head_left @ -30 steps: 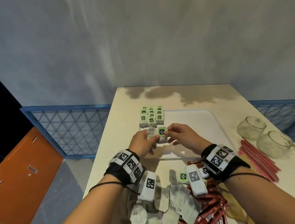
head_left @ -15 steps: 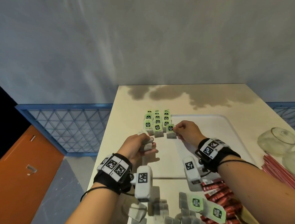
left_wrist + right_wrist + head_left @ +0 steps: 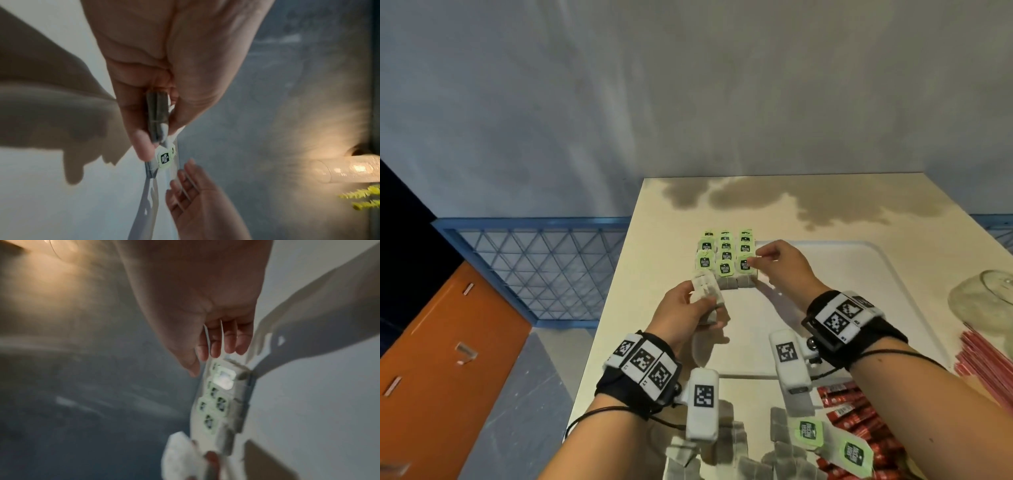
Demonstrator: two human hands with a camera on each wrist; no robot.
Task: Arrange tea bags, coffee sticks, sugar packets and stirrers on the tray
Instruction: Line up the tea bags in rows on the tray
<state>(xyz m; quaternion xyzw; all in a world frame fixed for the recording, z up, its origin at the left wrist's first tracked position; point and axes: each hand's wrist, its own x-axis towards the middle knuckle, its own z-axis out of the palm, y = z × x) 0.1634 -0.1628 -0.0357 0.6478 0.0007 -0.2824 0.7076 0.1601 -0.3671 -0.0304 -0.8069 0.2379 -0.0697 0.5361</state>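
The left hand (image 3: pixel 685 308) still grips a stack of tea bags (image 3: pixel 707 291) above the tray (image 3: pixel 859 308), now nearer the rows (image 3: pixel 726 255) at its 10 o'clock corner. The right hand (image 3: pixel 782 270), fingers loosely curled and holding nothing, touches the nearest row's tag.

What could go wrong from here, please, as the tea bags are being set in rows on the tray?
1. The right hand is at the front-right tag of the tea bag rows; a nudge could tip the closely packed neighbours.
2. The left hand grips several tea bags at once; one might slip from that grip.
3. The right forearm hangs over loose tea bags near the table edge and may sweep them.
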